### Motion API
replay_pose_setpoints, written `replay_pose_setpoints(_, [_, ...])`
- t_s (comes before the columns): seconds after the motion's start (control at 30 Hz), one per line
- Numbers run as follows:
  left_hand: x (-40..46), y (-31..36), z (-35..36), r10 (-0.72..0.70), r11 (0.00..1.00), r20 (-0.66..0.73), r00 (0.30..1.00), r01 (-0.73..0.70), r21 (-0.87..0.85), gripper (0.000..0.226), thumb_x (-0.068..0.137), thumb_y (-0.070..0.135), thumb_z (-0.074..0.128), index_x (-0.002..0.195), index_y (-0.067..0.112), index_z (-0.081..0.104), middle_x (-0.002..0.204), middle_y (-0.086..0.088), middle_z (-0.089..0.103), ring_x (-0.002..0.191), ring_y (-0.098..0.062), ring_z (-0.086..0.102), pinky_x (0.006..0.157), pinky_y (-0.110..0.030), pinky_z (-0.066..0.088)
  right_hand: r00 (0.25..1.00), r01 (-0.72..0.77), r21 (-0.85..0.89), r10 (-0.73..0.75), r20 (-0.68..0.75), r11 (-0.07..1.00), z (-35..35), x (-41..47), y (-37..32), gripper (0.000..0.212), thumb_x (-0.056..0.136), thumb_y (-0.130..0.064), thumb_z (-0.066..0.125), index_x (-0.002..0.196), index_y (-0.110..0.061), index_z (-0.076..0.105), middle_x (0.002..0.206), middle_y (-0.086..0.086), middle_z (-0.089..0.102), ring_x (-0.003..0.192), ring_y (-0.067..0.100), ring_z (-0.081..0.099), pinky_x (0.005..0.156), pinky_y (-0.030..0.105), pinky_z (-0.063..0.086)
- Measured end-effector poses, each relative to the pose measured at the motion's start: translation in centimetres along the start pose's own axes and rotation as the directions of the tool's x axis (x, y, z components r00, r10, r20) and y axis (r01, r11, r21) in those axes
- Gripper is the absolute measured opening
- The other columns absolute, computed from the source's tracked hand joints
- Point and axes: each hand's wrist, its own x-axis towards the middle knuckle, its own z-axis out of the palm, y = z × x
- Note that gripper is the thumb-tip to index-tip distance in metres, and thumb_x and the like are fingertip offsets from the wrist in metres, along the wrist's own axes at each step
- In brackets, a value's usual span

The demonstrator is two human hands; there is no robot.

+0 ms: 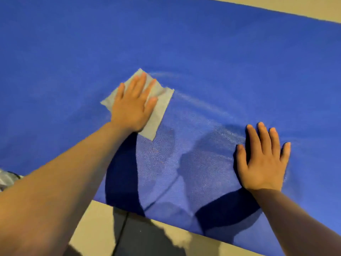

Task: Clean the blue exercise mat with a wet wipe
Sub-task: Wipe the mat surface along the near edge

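Blue exercise mat (pixel 203 43) spread flat on floor (pixel 96 228). Left hand (pixel 132 108) flat on wet wipe (pixel 160 111), fingers (pixel 137 84) straight, pressing it onto mat. Right hand (pixel 263 163) palm-down on bare mat, fingers spread, well apart from wipe. Shiny damp streaks arc between both hands.

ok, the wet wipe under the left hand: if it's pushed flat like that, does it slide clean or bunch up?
Probably floppy: the wet wipe is a thin sheet lying flat under the left hand. It likely drags rather than glides, since the blue mat looks textured. The uncovered edges might fold or bunch.
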Motion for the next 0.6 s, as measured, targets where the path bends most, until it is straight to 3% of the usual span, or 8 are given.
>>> replay_pose_setpoints(0.1, [2.0, -2.8, -1.5, -0.316, 0.949, -0.021, 0.949, 0.316, -0.015, 0.056, 0.107, 0.042, 0.023, 0.158, 0.020, 0.015, 0.167, -0.007, 0.006, 0.153, -0.021, 0.003, 0.121, -0.047, -0.001, 1.000, -0.003, -0.006, 0.003, -0.022, 1.000, 0.2, 0.0, 0.0, 0.060, 0.093, -0.046, 0.031, 0.145, -0.019, 0.045, 0.155, 0.007, 0.037, 0.146, 0.031, 0.024, 0.116, 0.062, 0.010])
replay_pose_setpoints(0.2, [2.9, -0.6, -1.5, -0.476, 0.879, -0.046, 0.878, 0.474, -0.053, 0.056, 0.107, 0.040, 0.022, 0.159, 0.023, 0.008, 0.167, -0.007, 0.001, 0.153, -0.022, 0.000, 0.121, -0.046, -0.004, 1.000, -0.002, -0.005, 0.002, -0.025, 1.000, 0.2, 0.0, -0.1, 0.060, 0.092, -0.046, 0.032, 0.144, -0.019, 0.045, 0.154, 0.008, 0.038, 0.145, 0.032, 0.025, 0.115, 0.062, 0.012])
replay_pose_setpoints(0.27, [2.2, 2.5, -0.2, -0.493, 0.870, -0.052, 0.868, 0.492, -0.042, 0.057, 0.107, 0.041, 0.020, 0.159, 0.021, 0.007, 0.166, -0.010, 0.002, 0.153, -0.026, 0.001, 0.120, -0.049, -0.003, 1.000, 0.006, -0.012, -0.006, -0.018, 1.000, 0.1, 0.1, -0.3, 0.060, 0.092, -0.046, 0.032, 0.144, -0.018, 0.045, 0.154, 0.008, 0.038, 0.145, 0.032, 0.025, 0.115, 0.063, 0.013])
replay_pose_setpoints(0.3, [1.6, 4.5, 0.6, -0.428, 0.904, -0.065, 0.902, 0.427, -0.029, 0.058, 0.106, 0.042, 0.019, 0.159, 0.019, 0.011, 0.166, -0.013, 0.006, 0.153, -0.028, 0.006, 0.120, -0.051, -0.001, 1.000, 0.003, -0.009, -0.003, -0.017, 1.000, 0.1, 0.1, -0.2, 0.060, 0.092, -0.046, 0.032, 0.144, -0.019, 0.045, 0.154, 0.007, 0.037, 0.145, 0.031, 0.024, 0.115, 0.063, 0.013])
replay_pose_setpoints(0.4, [-0.9, 10.6, 2.9, -0.049, 0.998, -0.168, 0.984, 0.056, 0.035, 0.059, 0.099, 0.041, 0.025, 0.148, 0.012, 0.044, 0.154, -0.020, 0.039, 0.142, -0.037, 0.038, 0.114, -0.055, 0.017, 1.000, 0.006, -0.014, -0.006, -0.019, 1.000, 0.1, 0.1, 0.0, 0.060, 0.093, -0.047, 0.031, 0.144, -0.019, 0.045, 0.155, 0.007, 0.037, 0.145, 0.031, 0.025, 0.115, 0.063, 0.013])
replay_pose_setpoints(0.5, [-4.1, 15.8, 3.8, 0.154, 0.983, -0.037, 0.987, -0.149, 0.111, 0.059, 0.094, 0.041, 0.028, 0.141, 0.018, 0.054, 0.150, -0.014, 0.047, 0.138, -0.031, 0.045, 0.112, -0.051, 0.022, 1.000, 0.002, -0.009, -0.002, -0.017, 1.000, 0.0, 0.1, 0.2, 0.060, 0.093, -0.047, 0.031, 0.144, -0.019, 0.045, 0.155, 0.006, 0.036, 0.146, 0.031, 0.024, 0.116, 0.063, 0.012])
replay_pose_setpoints(0.6, [-3.5, 15.0, 3.2, 0.350, 0.936, 0.030, 0.936, -0.351, 0.023, 0.056, 0.095, 0.047, 0.031, 0.141, 0.025, 0.054, 0.151, -0.008, 0.046, 0.140, -0.027, 0.044, 0.114, -0.049, 0.020, 1.000, -0.001, -0.002, 0.001, -0.014, 1.000, 0.1, 0.1, 0.1, 0.060, 0.094, -0.047, 0.031, 0.145, -0.019, 0.045, 0.156, 0.006, 0.036, 0.147, 0.031, 0.023, 0.116, 0.063, 0.011])
